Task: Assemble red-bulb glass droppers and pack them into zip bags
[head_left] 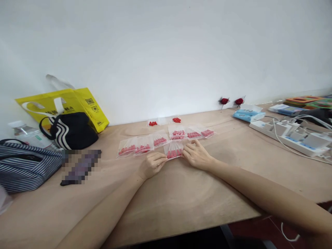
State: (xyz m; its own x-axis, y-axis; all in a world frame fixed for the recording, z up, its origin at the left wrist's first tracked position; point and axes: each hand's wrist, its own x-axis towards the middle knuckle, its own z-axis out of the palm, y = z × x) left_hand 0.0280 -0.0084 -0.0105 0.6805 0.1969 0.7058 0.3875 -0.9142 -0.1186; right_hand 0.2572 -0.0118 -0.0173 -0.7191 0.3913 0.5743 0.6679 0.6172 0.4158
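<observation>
A small clear bag of red pieces (174, 153) lies near the middle of the wooden table, between my hands. My left hand (153, 165) pinches its lower left corner, fingers closed. At its right edge, my right hand (195, 154) has its fingers bent and closed on the bag. Just behind are several similar bags: overlapping ones at the left (127, 149), a stack in the centre (178, 132) and more at the right (208, 133). Farther back, two small groups of red pieces (153, 123) (176, 120) rest on clear bags.
On the left stand a yellow bag (95, 112), a black pouch (75, 131), a striped bag (28, 166) and a plastic bottle (19, 128). To the right are a tissue pack (248, 114), a power strip (308, 148) with cables, and two red flowers (239, 101). The table's front edge is near my forearms.
</observation>
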